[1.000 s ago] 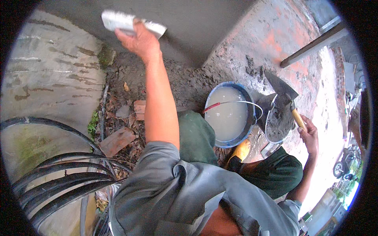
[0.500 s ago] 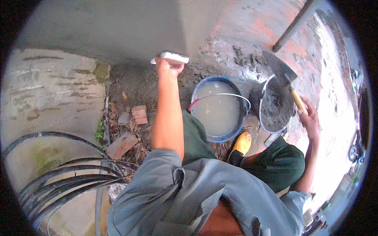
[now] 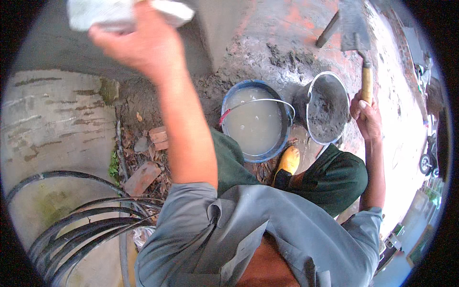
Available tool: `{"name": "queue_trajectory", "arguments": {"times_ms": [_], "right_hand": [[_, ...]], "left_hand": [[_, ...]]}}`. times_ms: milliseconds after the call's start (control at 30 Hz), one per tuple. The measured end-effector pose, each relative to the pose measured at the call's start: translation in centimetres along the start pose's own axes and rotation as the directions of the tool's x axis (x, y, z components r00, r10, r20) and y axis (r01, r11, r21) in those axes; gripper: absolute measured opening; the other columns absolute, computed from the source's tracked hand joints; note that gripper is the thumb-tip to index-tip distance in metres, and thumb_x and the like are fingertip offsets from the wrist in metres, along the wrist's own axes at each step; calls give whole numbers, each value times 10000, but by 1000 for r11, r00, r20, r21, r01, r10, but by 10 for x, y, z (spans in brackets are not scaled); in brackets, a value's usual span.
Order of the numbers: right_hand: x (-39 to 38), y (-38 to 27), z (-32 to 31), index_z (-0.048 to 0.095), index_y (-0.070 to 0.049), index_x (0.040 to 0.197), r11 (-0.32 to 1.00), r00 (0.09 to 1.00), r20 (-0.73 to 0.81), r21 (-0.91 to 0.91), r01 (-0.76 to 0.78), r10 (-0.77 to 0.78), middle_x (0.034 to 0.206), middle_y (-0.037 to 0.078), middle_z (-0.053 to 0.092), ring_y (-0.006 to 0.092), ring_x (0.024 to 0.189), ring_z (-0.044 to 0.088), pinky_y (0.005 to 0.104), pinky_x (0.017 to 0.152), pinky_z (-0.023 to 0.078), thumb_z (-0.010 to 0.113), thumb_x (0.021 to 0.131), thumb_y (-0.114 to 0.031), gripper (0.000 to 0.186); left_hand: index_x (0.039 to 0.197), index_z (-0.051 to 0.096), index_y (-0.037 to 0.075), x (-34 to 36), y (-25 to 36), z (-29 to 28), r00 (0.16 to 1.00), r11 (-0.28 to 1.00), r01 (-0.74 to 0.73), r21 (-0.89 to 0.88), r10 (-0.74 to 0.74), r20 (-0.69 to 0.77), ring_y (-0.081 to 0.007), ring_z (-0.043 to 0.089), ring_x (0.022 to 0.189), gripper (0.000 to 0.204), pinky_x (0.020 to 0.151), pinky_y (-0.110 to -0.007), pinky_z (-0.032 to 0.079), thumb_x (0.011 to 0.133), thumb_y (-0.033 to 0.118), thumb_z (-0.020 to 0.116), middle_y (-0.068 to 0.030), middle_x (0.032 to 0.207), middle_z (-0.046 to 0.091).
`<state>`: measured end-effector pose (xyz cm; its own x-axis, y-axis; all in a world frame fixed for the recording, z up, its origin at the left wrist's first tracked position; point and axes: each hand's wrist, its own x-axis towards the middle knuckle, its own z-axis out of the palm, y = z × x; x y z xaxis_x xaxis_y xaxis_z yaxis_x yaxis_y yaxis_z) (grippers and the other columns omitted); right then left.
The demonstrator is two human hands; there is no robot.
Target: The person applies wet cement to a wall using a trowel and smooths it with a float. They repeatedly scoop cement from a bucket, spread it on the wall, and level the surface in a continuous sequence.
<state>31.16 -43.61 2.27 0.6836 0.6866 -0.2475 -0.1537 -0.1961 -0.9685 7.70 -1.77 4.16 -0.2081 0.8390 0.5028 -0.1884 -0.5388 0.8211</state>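
My left hand [image 3: 142, 46], blurred by motion at the upper left, grips a pale float [image 3: 98, 13] over the dark grey rendered wall [image 3: 52, 45]; whether the float touches it I cannot tell. My right hand [image 3: 366, 117] is closed on the wooden handle of a trowel [image 3: 367, 83], whose metal blade points upward. Below and left of the blade stands a bucket of grey mortar [image 3: 326, 115]. Beside it is a blue-rimmed bucket of cloudy water [image 3: 253, 126] with a wire handle across its top.
Coiled black hoses [image 3: 86, 225] lie at lower left by a stained concrete surface [image 3: 57, 119]. Broken bricks [image 3: 142, 178] and dry leaves lie left of my knee. A dark post [image 3: 327, 32] stands at upper right. My yellow boot [image 3: 289, 161] is below the water bucket. A wheeled vehicle [image 3: 425, 162] is far right.
My left hand moved down with the float, then back up and leftward. My right hand has risen, and the trowel has swung from slanted to nearly upright.
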Motion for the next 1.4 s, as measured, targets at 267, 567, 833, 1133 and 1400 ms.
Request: {"name": "queue_trajectory", "arguments": {"times_ms": [267, 567, 833, 1133, 1400], "right_hand": [[2, 0, -12, 516, -54, 1090, 996, 995, 88, 79, 42, -49, 747, -3, 479, 94, 625, 452, 238, 580, 385, 715, 896, -259, 346], [5, 7, -16, 538, -52, 1010, 992, 999, 36, -124, -18, 22, 766, 13, 530, 100, 644, 503, 251, 575, 423, 705, 841, -210, 285], [-6, -32, 72, 620, -17, 1053, 748, 926, 376, -611, 261, -16, 1082, 85, 604, 218, 1018, 597, 339, 921, 465, 716, 690, -125, 391], [22, -22, 162, 581, -18, 941, 694, 645, 754, -530, 488, 122, 1309, 190, 544, 359, 1267, 510, 437, 1048, 421, 736, 612, -66, 367], [35, -1, 199, 618, -35, 1011, 723, 646, 682, -631, 283, 342, 1122, 78, 581, 193, 1094, 557, 335, 926, 463, 804, 706, -87, 361]], "left_hand": [[1526, 215, -45, -123, -142, -35, 684, 696, 718, -23, -711, -167, -428, 470, 1304, 766, 1076, -521, 433, 1016, 404, 569, -284, 1441, 391], [1381, 448, 50, -97, -183, -63, 213, 168, 829, -533, -977, 23, -338, 596, 1164, 549, 912, -603, 509, 1022, 454, 543, -178, 1266, 588], [1324, 476, -7, 80, -100, -126, 784, 779, 558, -285, -608, -127, -347, 607, 1085, 484, 889, -552, 515, 976, 311, 587, -195, 1249, 562], [1432, 409, 32, 59, -66, -248, 735, 783, 588, -202, -622, -270, -355, 558, 1174, 590, 858, -485, 484, 990, 382, 581, -235, 1282, 527], [1423, 425, 50, 33, -68, -319, 704, 776, 594, -211, -629, -329, -339, 549, 1158, 591, 958, -509, 486, 972, 394, 594, -184, 1283, 532]]}}
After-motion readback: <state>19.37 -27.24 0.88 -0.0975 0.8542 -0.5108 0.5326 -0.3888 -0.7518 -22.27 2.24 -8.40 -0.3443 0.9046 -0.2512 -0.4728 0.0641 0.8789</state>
